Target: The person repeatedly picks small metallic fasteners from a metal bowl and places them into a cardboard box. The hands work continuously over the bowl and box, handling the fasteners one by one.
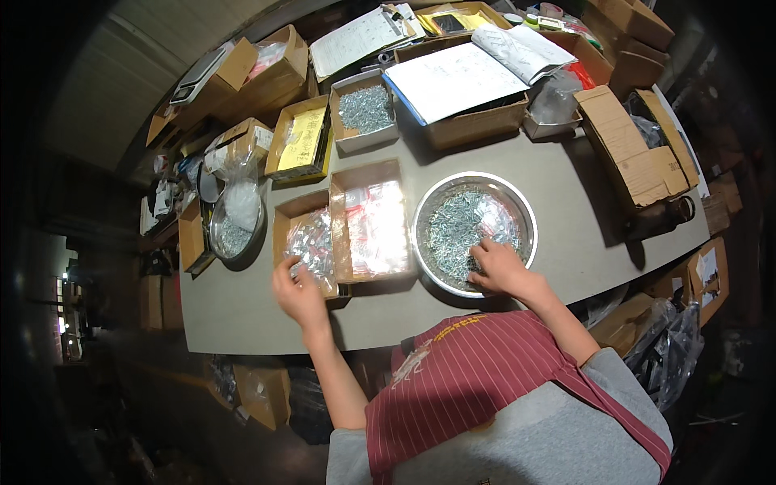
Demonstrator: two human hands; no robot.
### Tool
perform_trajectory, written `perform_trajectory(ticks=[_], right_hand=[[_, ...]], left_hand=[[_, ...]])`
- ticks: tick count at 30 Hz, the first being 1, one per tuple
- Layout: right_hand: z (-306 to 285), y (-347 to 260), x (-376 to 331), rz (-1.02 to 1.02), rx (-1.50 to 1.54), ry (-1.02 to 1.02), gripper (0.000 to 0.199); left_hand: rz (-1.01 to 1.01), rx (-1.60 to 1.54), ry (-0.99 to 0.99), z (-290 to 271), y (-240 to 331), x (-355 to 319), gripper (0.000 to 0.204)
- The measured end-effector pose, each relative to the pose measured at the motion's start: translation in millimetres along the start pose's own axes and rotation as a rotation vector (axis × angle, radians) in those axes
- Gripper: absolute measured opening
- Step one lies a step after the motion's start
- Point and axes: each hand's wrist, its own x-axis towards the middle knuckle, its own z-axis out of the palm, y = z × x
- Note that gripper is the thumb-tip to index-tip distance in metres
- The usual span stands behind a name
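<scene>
Over the near left corner of a cardboard box [280,234] I hold my left hand [297,293], its thumb and index finger apart. Small clear bags with metal pieces [314,246] fill that box, close to these fingertips. My right hand [499,268] reaches over the near right rim of a round steel bowl [419,257]. Its fingers are bent together down among the silvery screws [454,230], and their tips are partly hidden. A clear plastic bag [495,218] lies on the screws, just beyond the right hand.
Adjoining the left box is a carton [346,176] of red-edged clear bags. A white box of small metal parts [364,109] and a clipboard with papers [457,77] stand behind. Another metal bowl [257,230] sits at left, an opened carton [634,153] at right.
</scene>
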Motion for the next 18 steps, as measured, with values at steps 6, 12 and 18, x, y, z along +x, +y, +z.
perform_trajectory(ticks=[6,12,18], right_hand=[[6.5,2.3,15.5,-0.155,0.1,-0.126,0.028],[12.0,24.2,16.8,-0.072,0.385,-0.242,0.02],[-3.1,37.8,1.9,0.289,1.491,-0.152,0.02]], left_hand=[[0.191,0.048,-0.526,77.5,14.0,-15.0,0.021],[0.117,0.508,-0.819,104.5,34.5,-6.5,0.039],[0.031,0.366,-0.739,103.9,29.0,-11.1,0.021]])
